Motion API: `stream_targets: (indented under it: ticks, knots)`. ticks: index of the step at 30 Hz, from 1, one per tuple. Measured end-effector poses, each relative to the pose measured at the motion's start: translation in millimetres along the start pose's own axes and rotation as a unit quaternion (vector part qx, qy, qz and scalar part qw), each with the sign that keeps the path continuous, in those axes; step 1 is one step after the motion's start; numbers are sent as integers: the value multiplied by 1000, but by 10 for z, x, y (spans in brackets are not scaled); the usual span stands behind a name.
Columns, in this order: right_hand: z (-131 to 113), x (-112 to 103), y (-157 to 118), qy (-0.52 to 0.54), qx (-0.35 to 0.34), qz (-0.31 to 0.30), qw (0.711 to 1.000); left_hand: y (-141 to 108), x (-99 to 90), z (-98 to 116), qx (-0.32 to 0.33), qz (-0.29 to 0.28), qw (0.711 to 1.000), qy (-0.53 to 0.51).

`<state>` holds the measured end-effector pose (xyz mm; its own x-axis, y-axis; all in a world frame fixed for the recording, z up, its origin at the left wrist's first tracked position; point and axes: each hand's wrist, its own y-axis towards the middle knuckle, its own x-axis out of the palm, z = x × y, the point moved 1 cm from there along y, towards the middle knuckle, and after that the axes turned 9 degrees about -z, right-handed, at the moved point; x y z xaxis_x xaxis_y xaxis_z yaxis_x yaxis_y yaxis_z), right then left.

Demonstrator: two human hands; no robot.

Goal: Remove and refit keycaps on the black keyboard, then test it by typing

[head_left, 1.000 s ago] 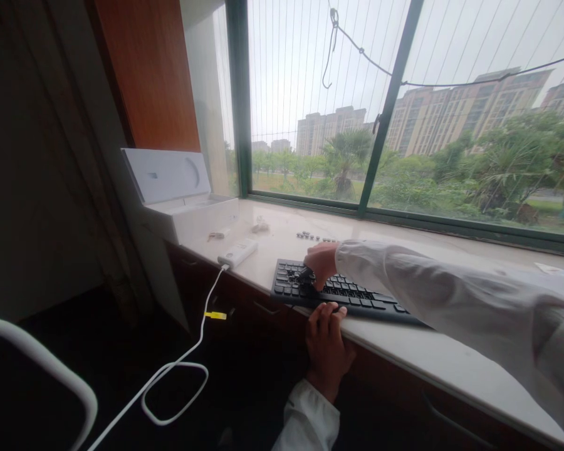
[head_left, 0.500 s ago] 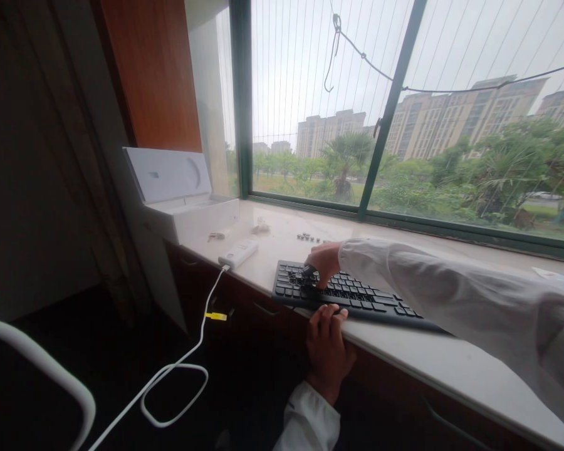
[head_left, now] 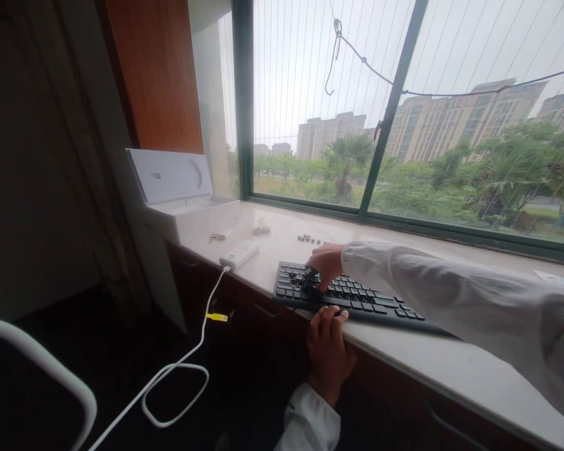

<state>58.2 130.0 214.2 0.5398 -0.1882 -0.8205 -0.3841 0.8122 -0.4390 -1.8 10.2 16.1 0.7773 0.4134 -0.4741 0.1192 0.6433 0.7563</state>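
Observation:
A black keyboard (head_left: 380,299) lies along the front of the white sill. Dark gaps among its keys suggest that some keycaps are off. Over its left half is my right hand (head_left: 326,264), bent down with the fingers closed on a small dark tool (head_left: 311,273) that touches the key area. The fingers hide most of the tool, so its exact kind is unclear. My left hand (head_left: 329,351) comes up from below the sill edge, its fingers curled over the keyboard's front edge and holding it. Several small loose keycaps (head_left: 311,239) lie behind the keyboard.
On the left stand an open white box (head_left: 202,219) and a white power strip or adapter (head_left: 239,254) with a white cable (head_left: 202,332) hanging from it. Small crumpled items (head_left: 262,227) lie near the box. A green-framed window (head_left: 305,207) borders the sill's back.
The view has shifted very slightly. Both hands stay at the keyboard, and the right hand with the dark tool has barely moved.

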Motion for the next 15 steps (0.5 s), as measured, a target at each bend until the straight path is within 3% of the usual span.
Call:
stream_targets:
  ticks: [12,15]
  knots:
    - [-14,3,90,8,7,-16,1000,20,-10,15,5,11,1000,10]
    - [-8,37,88,18,8,6,1000,13,-5,17,6,11,1000,11]
